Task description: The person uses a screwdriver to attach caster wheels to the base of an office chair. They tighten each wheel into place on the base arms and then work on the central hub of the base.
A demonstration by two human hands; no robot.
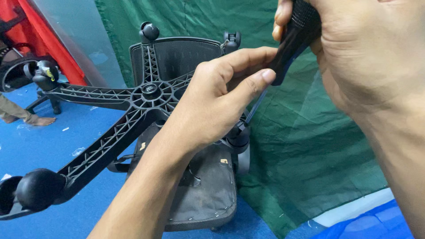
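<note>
Right hand (372, 57) fisted round black screwdriver (290, 42) handle, left hand (217, 99) pinching its lower handle with thumb and fingers, above upturned office chair (150, 95) on blue floor (40, 141).

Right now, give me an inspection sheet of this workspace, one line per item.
Surface: blue floor mat, partly under a green cloth.
Job's things: upturned black office chair; its star base points up, with casters on the arm ends; screwdriver with black handle, shaft running down toward the chair's underside.
Clutter: small white scraps on the mat.
Grippers: right hand grips the screwdriver handle; left hand pinches its lower end.
Cables: nothing seen.
Surroundings: red cloth at upper left, another person's bare foot, grey panel behind.
</note>
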